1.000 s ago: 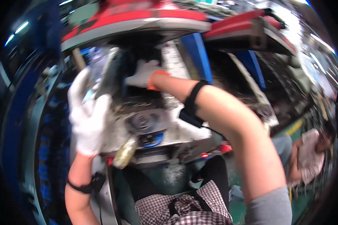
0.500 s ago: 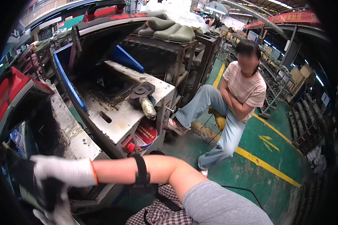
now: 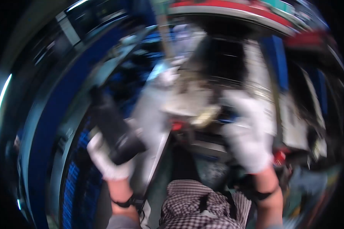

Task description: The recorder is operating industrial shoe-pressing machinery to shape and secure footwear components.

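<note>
Left hand (image 3: 111, 164) grasps a black boot-shaped piece (image 3: 114, 128)

The gloved fingers clasp the piece, which tilts to the left of a grey metal ledge (image 3: 151, 108). A yellow handle (image 3: 206, 117) juts from a pale worktop (image 3: 189, 100). Just right of it, the gloved right hand (image 3: 250, 131) is blurred; I cannot tell whether its fingers grip anything.

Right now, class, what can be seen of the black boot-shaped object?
The black boot-shaped object is long, with a broader lower end and a faint sheen, perhaps rubber; motion blur hides finer detail. It slants, upper end toward picture left, held near the broader end by the white-gloved left hand.
</note>
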Demonstrator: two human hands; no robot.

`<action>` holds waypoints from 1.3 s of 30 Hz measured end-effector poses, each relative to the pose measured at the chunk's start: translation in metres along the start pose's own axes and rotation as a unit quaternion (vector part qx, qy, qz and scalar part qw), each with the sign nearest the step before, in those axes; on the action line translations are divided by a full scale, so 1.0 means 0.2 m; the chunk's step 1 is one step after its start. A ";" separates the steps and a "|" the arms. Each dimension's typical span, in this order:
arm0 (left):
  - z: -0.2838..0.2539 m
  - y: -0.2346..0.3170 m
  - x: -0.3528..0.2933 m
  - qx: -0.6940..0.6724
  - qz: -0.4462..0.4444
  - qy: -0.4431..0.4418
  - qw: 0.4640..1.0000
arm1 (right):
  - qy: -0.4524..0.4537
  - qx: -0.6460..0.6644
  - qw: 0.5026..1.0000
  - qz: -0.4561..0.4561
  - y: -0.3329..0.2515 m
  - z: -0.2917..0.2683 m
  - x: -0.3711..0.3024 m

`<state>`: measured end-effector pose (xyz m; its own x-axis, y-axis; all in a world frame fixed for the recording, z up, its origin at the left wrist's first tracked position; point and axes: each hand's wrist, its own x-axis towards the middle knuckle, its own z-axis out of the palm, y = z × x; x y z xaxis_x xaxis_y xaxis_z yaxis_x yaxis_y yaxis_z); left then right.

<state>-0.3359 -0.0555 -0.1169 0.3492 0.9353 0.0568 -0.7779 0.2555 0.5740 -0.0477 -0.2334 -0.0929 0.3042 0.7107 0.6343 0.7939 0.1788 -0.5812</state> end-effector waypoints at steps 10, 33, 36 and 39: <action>-0.74 0.38 0.83 0.173 -0.109 0.236 0.950 | 0.084 -0.283 0.952 0.084 0.56 0.00 -0.18; -0.94 -0.33 1.69 0.603 0.016 0.041 0.797 | 0.157 -0.297 0.940 0.062 0.45 0.02 -0.10; -0.80 -0.37 1.52 0.594 0.002 0.022 0.804 | 0.152 -0.299 0.939 0.079 0.49 0.06 -0.12; -0.69 -0.38 1.40 0.584 -0.009 0.007 0.812 | 0.145 -0.295 0.940 0.087 0.51 0.06 -0.13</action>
<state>-0.2499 0.2204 -0.2571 0.3431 0.9386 0.0351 0.2560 -0.1294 0.9580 0.0182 -0.2255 -0.1753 0.5203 0.4626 0.7178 0.8462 -0.3929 -0.3601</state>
